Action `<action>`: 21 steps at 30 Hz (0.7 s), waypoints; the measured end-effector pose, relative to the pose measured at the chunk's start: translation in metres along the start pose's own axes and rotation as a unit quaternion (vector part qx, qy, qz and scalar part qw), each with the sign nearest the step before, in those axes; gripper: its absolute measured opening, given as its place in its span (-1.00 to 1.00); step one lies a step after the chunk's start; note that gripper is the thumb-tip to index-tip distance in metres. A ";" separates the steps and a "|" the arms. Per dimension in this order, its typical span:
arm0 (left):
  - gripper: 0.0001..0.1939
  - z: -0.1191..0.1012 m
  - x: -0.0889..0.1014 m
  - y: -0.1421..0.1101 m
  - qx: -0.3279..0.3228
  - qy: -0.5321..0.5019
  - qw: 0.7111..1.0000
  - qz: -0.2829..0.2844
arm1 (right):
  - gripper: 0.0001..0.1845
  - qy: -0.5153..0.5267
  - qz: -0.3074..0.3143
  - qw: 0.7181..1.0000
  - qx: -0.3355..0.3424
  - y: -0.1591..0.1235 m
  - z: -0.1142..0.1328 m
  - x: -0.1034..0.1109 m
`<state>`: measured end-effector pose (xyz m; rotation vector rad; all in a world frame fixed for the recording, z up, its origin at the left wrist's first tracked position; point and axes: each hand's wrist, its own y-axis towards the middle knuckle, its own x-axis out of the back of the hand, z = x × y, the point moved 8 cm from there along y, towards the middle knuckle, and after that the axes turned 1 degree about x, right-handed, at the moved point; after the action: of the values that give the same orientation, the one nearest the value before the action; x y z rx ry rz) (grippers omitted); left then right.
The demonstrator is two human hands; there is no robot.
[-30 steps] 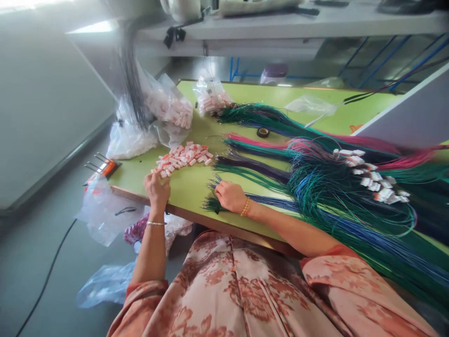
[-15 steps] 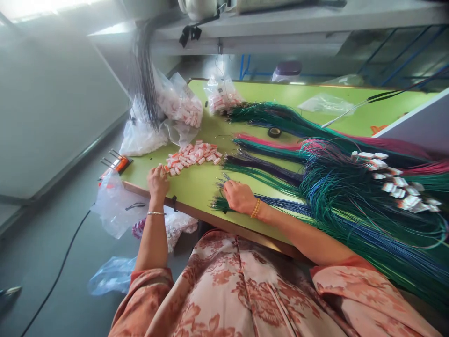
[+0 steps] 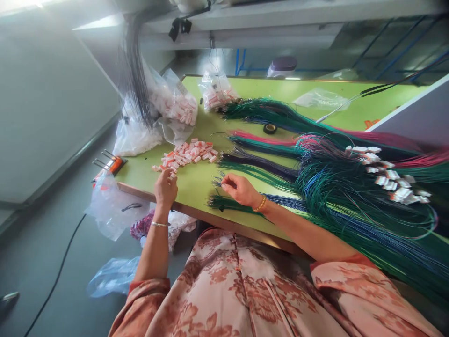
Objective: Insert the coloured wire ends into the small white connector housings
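Observation:
My left hand (image 3: 166, 189) is closed at the near edge of a loose pile of small white-and-orange plastic connectors (image 3: 191, 153). A small pale connector (image 3: 172, 175) shows at its fingertips. My right hand (image 3: 242, 189) is pinched above the blue wires (image 3: 287, 201), close to their bare metal-tipped ends. Whatever lies between its thumb and forefinger is too small to make out. Below that hand, the ends of a green wire bundle (image 3: 219, 202) lie near the table's front edge.
Clear bags of connectors (image 3: 177, 105) stand at the back left. Green, pink and dark wire bundles (image 3: 266, 161) run to the right, with white connectors (image 3: 389, 175) on some ends. Black tape (image 3: 270, 128) lies behind them. An orange pronged fixture (image 3: 114, 164) sits at the left corner.
My left hand has moved right and slightly nearer me along the pile. My right hand has shifted slightly back from the wire ends. The whole view has shifted a little.

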<state>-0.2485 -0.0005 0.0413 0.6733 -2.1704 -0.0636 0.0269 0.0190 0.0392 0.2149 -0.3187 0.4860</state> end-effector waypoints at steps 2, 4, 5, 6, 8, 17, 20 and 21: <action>-0.69 -0.017 -0.004 -0.012 0.011 -0.115 0.993 0.006 | -0.81 0.024 -0.008 1.000 -0.002 -0.001 0.001 0.003; -0.75 -0.031 -0.017 -0.025 0.055 -0.274 0.959 0.050 | -0.80 0.038 -0.017 0.999 -0.003 -0.003 0.004 0.007; -0.75 -0.039 -0.025 -0.031 0.078 -0.354 0.929 0.072 | -0.79 0.042 -0.021 0.999 -0.003 -0.004 0.005 0.008; -0.74 -0.047 -0.032 -0.037 0.100 -0.420 0.897 0.092 | -0.79 0.046 -0.024 0.999 -0.003 -0.005 0.007 0.009; -0.74 -0.060 -0.043 -0.048 0.138 -0.505 0.845 0.114 | -0.79 0.052 -0.029 0.998 -0.004 -0.008 0.010 0.011; -0.74 -0.089 -0.081 -0.084 0.225 -0.603 0.731 0.226 | -0.82 0.038 -0.063 0.997 0.002 -0.019 0.019 0.017; -0.78 -0.090 -0.090 -0.092 0.252 -0.612 0.705 0.256 | -0.83 0.002 -0.063 0.998 0.024 -0.023 0.026 0.018; -0.78 -0.090 -0.092 -0.094 0.258 -0.613 0.699 0.262 | -0.82 -0.012 -0.061 0.998 0.031 -0.024 0.027 0.018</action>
<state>-0.0939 -0.0194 0.0084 0.2122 -3.6959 0.5962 0.0465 -0.0017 0.0679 0.2982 -0.3126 0.3728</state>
